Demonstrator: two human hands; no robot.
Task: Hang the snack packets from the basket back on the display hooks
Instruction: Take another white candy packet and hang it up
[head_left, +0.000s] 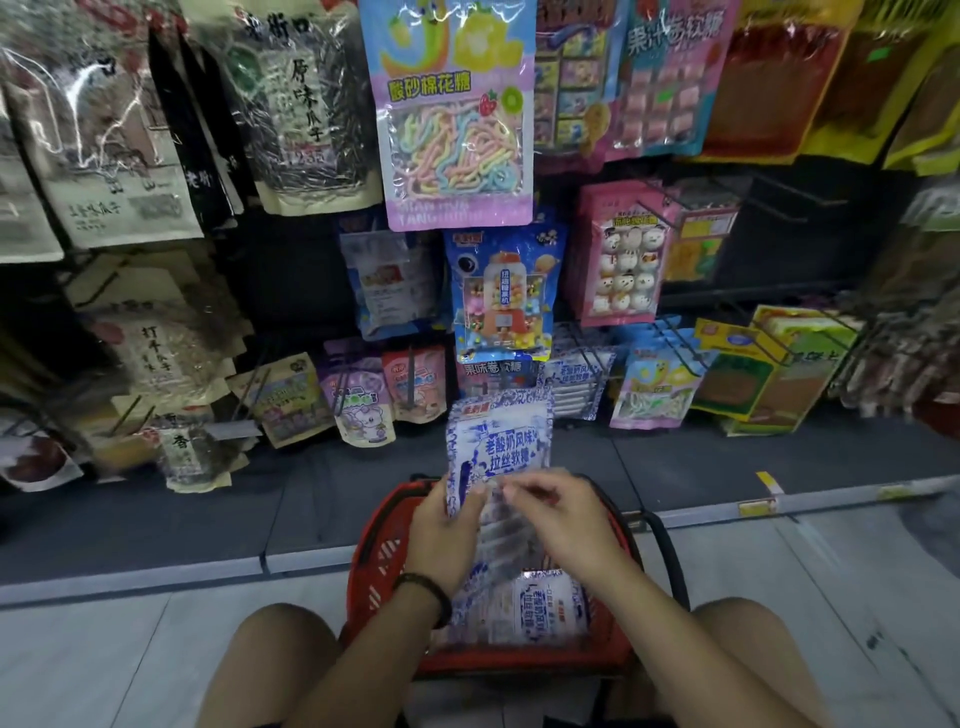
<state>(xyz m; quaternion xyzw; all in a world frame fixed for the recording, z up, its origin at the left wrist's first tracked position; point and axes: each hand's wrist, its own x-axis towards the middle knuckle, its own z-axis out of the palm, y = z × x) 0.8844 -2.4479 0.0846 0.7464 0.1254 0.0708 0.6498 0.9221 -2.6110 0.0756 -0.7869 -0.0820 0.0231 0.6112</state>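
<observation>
Bare knees frame the bottom of the view, and between them sits a red plastic basket (382, 558) on the pale floor, its black handle (670, 551) folded down to the right. Above the basket both hands hold up a blue-and-white snack packet (496, 447). The left hand (441, 535), with a dark beaded bracelet (428, 592) on its wrist, has its fingers closed on the packet's lower left edge; the right hand (558, 512) pinches the lower right part between thumb and fingertips. The packet stands upright, its top reaching toward the lowest row of hanging goods, just below matching blue-and-white packets (576, 382) on a wire hook. Its label reads 老酸奶风味 拉丝软糖. More of the same packets (545, 605) lie in the basket under the hands.

Between the basket and the display runs a dark shelf base (208, 514) with open room on both sides. Higher up hangs a pastel bag (457, 114) marked 酸砂棉花糖, and sunflower seed bags (306, 104) marked 原味瓜子 hang to the left.
</observation>
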